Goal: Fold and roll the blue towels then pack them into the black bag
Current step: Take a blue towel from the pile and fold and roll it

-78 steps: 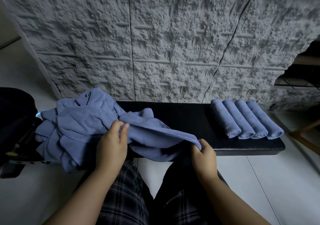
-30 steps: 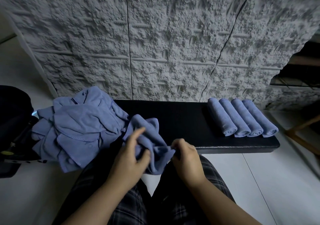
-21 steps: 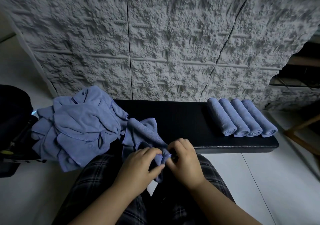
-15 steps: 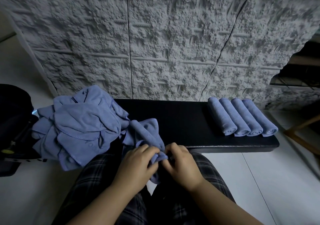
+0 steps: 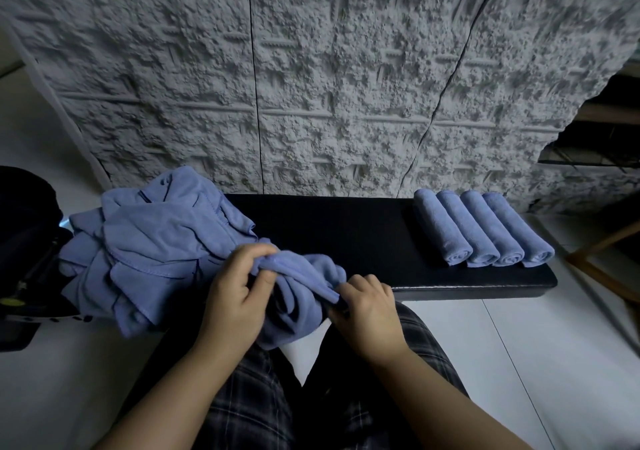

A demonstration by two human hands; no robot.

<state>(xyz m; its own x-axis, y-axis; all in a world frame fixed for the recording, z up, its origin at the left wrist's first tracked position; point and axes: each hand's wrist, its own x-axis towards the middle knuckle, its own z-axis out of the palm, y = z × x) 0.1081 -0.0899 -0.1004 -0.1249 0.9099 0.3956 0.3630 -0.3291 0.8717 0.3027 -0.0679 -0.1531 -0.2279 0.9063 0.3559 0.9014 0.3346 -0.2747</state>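
A crumpled blue towel [image 5: 298, 297] hangs between my hands at the near edge of the black bench [image 5: 346, 235]. My left hand [image 5: 235, 294] grips its upper left edge between thumb and fingers. My right hand [image 5: 367, 307] pinches the towel's right corner. A heap of loose blue towels [image 5: 152, 249] lies on the bench's left end. Several rolled blue towels [image 5: 481, 228] lie side by side on the right end. The black bag [image 5: 24, 242] stands on the floor at far left, partly cut off by the frame.
A rough grey textured wall [image 5: 311, 86] rises right behind the bench. White tiled floor [image 5: 554, 345] lies to the right, with a wooden frame leg [image 5: 609, 245] at the right edge. My plaid-trousered knees [image 5: 263, 408] sit below the hands.
The hands, which had come together on the bunched towel, have drawn apart. The left one rose and moved left with an edge. The right one holds a corner lower down.
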